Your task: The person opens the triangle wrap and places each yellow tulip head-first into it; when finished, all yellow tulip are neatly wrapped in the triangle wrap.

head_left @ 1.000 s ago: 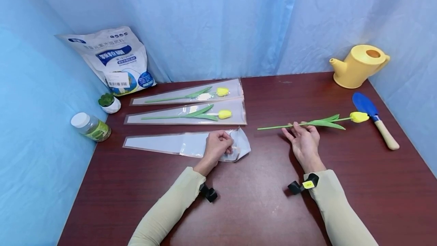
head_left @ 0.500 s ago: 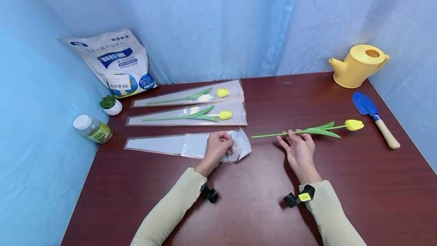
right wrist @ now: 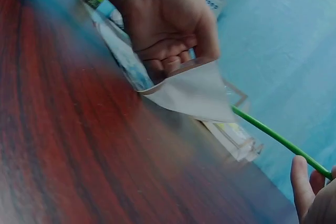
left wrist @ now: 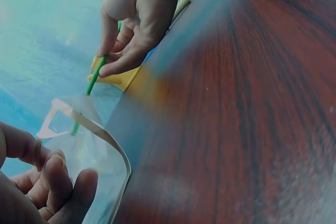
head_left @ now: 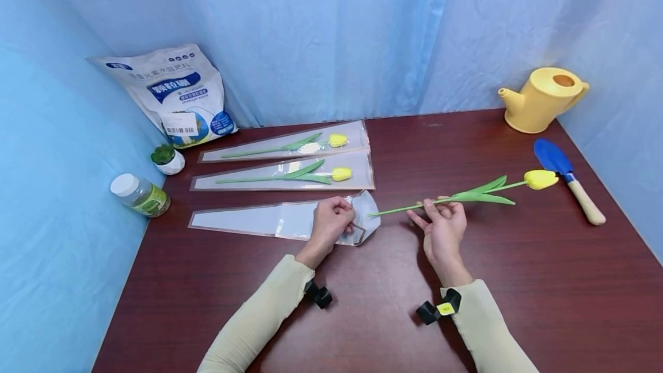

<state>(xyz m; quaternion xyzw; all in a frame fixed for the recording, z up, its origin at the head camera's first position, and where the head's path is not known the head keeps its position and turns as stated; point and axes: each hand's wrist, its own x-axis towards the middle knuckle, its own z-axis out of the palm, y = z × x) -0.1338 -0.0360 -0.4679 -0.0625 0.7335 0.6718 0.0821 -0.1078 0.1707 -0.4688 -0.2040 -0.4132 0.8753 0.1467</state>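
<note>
A yellow tulip with green leaves is pinched at its stem by my right hand, its bloom pointing right. My left hand pinches the mouth edge of a clear and white flower sleeve on the table. That mouth gapes, and the stem's lower tip overlaps it in the head view. From the left wrist, the green stem shows at the sleeve's raised edge. The right wrist view has the stem meeting the white flap. Behind lie two sleeves, each with a yellow tulip inside.
On the left stand a fertilizer bag, a small potted succulent and a white-capped jar. At right are a yellow watering can and a blue trowel with a wooden handle. Blue curtains surround the table.
My right hand has carried the tulip left and toward me, bringing its stem tip from clear of the sleeve to its mouth. My left hand keeps its place at the sleeve.
</note>
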